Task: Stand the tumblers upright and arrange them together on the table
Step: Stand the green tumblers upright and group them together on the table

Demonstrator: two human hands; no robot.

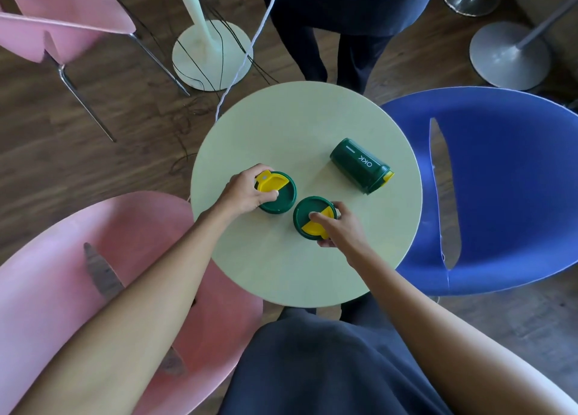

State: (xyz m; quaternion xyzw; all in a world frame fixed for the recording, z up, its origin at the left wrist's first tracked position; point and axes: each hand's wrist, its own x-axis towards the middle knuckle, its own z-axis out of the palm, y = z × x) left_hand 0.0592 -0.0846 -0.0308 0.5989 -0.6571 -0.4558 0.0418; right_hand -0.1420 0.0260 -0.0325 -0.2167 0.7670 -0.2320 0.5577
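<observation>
Three dark green tumblers with yellow lid flaps are on a round pale green table [281,127]. The left tumbler [281,195] stands upright, and my left hand [247,195] grips its lid from the left side. Close beside it stands the middle tumbler [308,216], upright too, with my right hand [341,230] closed around its lid from the right. The third tumbler [359,166] lies on its side further right and back, its lid end pointing right, with white lettering on its wall. Neither hand touches it.
A blue chair [506,189] is right of the table, a pink chair [78,277] at the near left and another pink chair [56,23] at the far left. A person's dark trousers [337,39] stand behind the table. White stand bases and cables sit on the wooden floor.
</observation>
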